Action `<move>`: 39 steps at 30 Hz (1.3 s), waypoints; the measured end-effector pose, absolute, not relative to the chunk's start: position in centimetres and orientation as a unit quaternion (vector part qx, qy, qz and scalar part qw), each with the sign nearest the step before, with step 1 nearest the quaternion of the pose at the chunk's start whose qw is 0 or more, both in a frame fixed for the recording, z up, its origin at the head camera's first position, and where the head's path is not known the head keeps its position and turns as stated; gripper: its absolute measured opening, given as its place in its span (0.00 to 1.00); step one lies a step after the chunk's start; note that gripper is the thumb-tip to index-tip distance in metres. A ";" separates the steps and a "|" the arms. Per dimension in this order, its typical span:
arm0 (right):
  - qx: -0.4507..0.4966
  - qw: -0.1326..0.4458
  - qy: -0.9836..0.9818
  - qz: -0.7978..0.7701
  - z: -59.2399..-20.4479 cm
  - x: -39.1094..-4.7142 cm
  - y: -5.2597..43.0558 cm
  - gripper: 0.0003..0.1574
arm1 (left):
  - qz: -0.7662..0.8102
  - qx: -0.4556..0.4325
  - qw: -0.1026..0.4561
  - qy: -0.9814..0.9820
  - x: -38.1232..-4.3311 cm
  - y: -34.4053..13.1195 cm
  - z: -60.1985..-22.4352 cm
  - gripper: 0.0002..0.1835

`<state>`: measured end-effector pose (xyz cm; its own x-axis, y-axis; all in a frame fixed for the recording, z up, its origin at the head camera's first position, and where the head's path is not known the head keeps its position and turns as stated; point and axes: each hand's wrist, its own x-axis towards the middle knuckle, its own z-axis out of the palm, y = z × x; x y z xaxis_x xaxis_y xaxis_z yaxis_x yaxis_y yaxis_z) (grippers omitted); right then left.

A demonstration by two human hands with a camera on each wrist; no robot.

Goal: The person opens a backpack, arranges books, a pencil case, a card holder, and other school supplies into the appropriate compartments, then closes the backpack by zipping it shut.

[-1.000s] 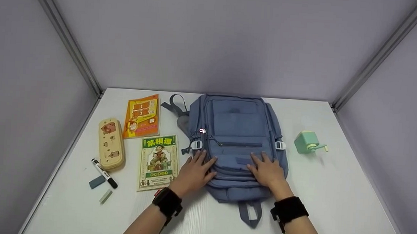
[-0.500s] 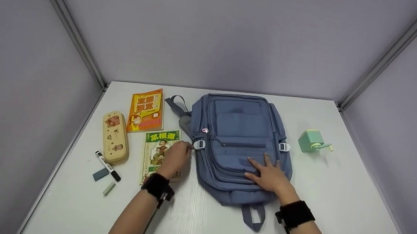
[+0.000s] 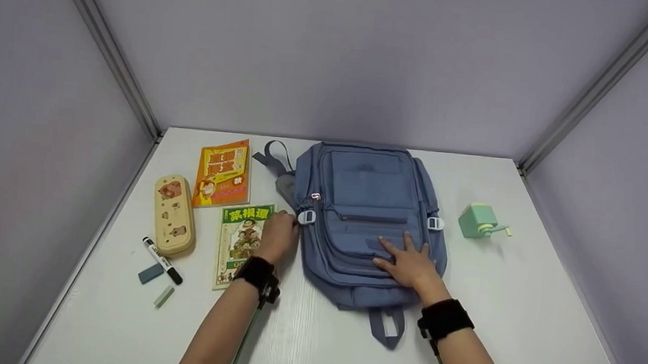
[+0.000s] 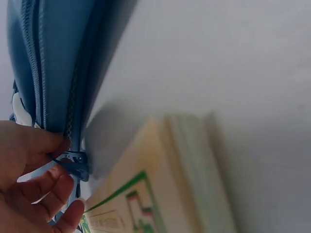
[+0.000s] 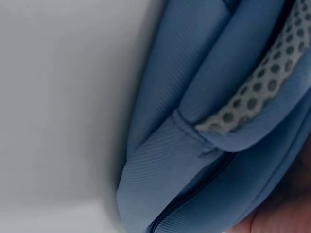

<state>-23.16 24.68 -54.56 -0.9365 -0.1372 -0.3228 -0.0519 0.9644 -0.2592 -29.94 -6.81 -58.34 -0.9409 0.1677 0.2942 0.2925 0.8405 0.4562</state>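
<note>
A blue backpack (image 3: 368,187) lies on its back on the white table, its top handle (image 3: 387,329) toward the near edge. At its left side, just below a white buckle (image 3: 306,217), my left hand (image 3: 278,236) reaches in over a green-and-cream book (image 3: 230,263). The left wrist view shows the thumb and forefinger pinching a blue zipper pull (image 4: 77,164) beside the zipper teeth. My right hand (image 3: 410,267) rests on the lower front of the bag with fingers spread. Only a bit of that hand shows in the right wrist view, near the bag's blue fabric (image 5: 160,179).
To the left are an orange book (image 3: 223,173), a yellow pencil case (image 3: 174,215), a black-and-white marker (image 3: 163,260), a dark blue eraser (image 3: 151,274) and a small pale green block (image 3: 164,296). A mint-green crank pencil sharpener (image 3: 478,220) stands at right.
My left hand has left the bag's front and moved to its left edge, now pinching the zipper pull there. The right hand stays on the bag. The head view has shifted slightly.
</note>
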 end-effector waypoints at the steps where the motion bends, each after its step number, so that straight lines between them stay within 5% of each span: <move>1: -0.045 0.172 0.977 -0.120 -54.6 -23.3 24.5 0.43 | -0.250 -0.121 0.128 -0.952 -29.9 -6.8 -58.4 0.12; 9: -0.018 0.180 0.980 -0.088 -54.4 -24.5 23.9 0.43 | -0.183 -0.128 0.162 -0.961 -29.4 -6.3 -58.4 0.08; 16: 0.009 0.179 0.981 -0.075 -54.6 -25.4 23.2 0.43 | -0.216 -0.103 0.137 -0.961 -28.0 -6.1 -57.7 0.11; 39: 0.052 0.140 0.985 -0.083 -55.4 -26.8 21.2 0.42 | -0.145 -0.232 0.074 -0.959 -21.5 -3.5 -54.7 0.07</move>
<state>-26.82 21.22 -55.38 -0.9556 0.0787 -0.2839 0.1252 0.9807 -0.1499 -21.50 -3.53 -54.72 -0.8813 0.4235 0.2097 0.4666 0.8503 0.2433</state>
